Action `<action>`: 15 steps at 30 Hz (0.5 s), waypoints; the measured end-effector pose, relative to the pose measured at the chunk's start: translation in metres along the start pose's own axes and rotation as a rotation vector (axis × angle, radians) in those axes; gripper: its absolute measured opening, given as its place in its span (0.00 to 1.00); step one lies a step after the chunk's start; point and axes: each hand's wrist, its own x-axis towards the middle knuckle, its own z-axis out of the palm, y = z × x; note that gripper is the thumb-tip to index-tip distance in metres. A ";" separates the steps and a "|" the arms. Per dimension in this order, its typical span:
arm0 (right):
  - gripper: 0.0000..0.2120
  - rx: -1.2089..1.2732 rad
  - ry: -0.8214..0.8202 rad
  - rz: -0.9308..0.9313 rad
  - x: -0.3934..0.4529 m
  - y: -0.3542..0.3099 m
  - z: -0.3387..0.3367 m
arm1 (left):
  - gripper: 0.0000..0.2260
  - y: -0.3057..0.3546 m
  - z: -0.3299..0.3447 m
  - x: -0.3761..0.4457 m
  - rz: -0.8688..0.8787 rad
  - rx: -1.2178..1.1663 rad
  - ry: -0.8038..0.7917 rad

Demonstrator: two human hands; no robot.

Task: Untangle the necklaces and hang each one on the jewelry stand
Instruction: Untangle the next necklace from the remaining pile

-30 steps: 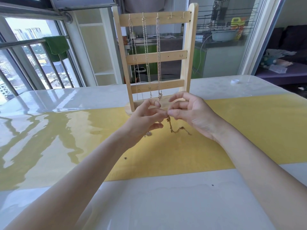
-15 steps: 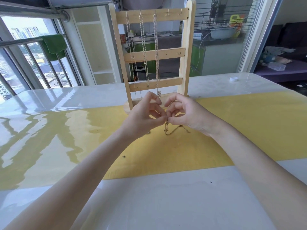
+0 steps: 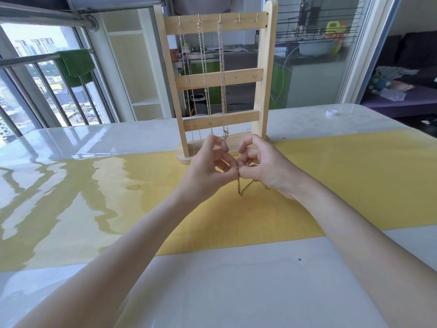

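Note:
A wooden jewelry stand (image 3: 263, 74) rises at the back of the table, with three thin chain necklaces (image 3: 205, 74) hanging from hooks on its top bar. Just in front of its base, my left hand (image 3: 210, 169) and my right hand (image 3: 262, 166) meet fingertip to fingertip, both pinching a gold necklace (image 3: 243, 188). Its chain droops in a small loop below my fingers onto the yellow mat (image 3: 331, 181), and part of it runs under my right hand. Two hooks at the right of the top bar are bare.
A glossy white table (image 3: 212, 280) carries the yellow mat across its middle. A small white cap (image 3: 331, 112) lies at the far right. Behind the table are a window railing with a green cloth (image 3: 75, 65) and a glass door.
Both hands have closed together, from spread fingers to a tight pinch on the gold chain. The hanging loop has become shorter and the hands sit slightly nearer the stand.

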 end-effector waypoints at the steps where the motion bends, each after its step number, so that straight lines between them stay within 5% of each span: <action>1: 0.15 0.006 0.006 -0.001 0.000 0.000 0.000 | 0.15 0.001 0.000 0.000 -0.020 -0.031 0.006; 7: 0.14 0.189 -0.017 0.015 0.001 0.000 -0.001 | 0.14 0.003 0.001 0.000 -0.102 -0.266 0.058; 15: 0.13 0.369 0.017 -0.009 0.002 -0.001 -0.010 | 0.16 0.000 -0.006 0.000 -0.083 -0.299 0.050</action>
